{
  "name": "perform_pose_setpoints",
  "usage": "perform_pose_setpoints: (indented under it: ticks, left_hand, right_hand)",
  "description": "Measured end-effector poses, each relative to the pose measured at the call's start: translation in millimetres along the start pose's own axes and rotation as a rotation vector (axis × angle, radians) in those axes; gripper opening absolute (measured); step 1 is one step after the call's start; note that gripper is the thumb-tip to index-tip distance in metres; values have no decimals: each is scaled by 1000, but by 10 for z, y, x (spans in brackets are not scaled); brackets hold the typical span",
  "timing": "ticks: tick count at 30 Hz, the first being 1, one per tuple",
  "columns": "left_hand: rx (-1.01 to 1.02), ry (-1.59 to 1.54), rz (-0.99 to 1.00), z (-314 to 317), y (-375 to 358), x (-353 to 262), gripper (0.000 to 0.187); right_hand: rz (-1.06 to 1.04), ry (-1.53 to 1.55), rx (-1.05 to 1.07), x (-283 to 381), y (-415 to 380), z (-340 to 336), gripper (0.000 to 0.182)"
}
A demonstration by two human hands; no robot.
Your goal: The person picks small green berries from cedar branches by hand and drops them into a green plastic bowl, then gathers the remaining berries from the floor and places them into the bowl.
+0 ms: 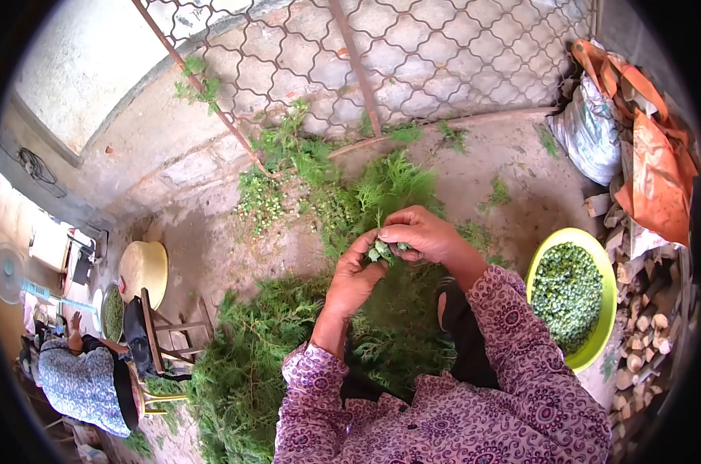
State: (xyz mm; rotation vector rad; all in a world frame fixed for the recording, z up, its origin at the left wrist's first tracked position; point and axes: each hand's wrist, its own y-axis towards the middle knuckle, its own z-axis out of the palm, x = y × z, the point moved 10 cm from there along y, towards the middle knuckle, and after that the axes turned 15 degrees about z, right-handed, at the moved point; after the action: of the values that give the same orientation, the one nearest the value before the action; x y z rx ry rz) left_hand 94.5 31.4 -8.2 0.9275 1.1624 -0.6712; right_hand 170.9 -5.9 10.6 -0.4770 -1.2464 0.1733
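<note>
We're mid-pluck, as we judge it: both hands meet over our lap w/ a small sprig of green conifer w/ pale round cones (383, 250) between them. Left hand (356, 275) is curled, fingers closed up round the sprig from below; right hand (422, 234) comes over the top, thumb & fingertips pinched on the cone end. Neither hand is spread. The sprig sits between the two hands, above the big heap of feathery green cut branches (304, 340) on the concrete floor in front of us & to our left. To our right, just beside our purple patterned sleeve (521, 332), stands the yellow-green round plastic basin (607, 267), heaped w/ small green picked cones. Next move, we reckon, calls for a firm hold w/ the left while the right twists the cones free, then a carry to the basin w/o dropping any. Another person in a blue patterned top (80, 383) sits by a wooden chair (165, 336), well apart.
</note>
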Motion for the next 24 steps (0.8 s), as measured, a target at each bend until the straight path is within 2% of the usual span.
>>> perform_pose_setpoints:
  ticks: [5,9,11,12,14,15,17,18,22,24]
  left_hand:
    - [-134,-88,86,-105,11,22,25]
    - [-242,-188,145,-206,1,42,19]
    - [-256,-282,187,-211,-11,-60,18]
    - [-257,-283,186,-226,-18,-72,18]
    - [-235,-363,114,-196,-27,-23,18]
    - [-238,-364,116,-184,-38,-35,18]
    - [-225,-282,167,-156,-51,-105,19]
    - [-259,-289,125,-196,-58,-24,17]
    - [-304,-231,113,-285,-73,-21,15]
    - [-314,-232,104,-305,-83,-5,16]
  right_hand:
    - [-5,-56,-19,9,-17,-29,24]
    - [-22,-92,-48,-36,42,-68,22]
    - [20,116,109,-108,47,16,21]
    - [21,116,109,-122,34,18,21]
    - [-24,364,331,-55,-44,149,18]
    - [-22,362,332,-77,-18,129,18]
    - [-114,571,480,12,-9,122,17]
    - [-129,579,476,25,3,106,21]
    - [-206,473,370,170,-65,24,19]
    - [-178,454,311,87,15,-43,18]
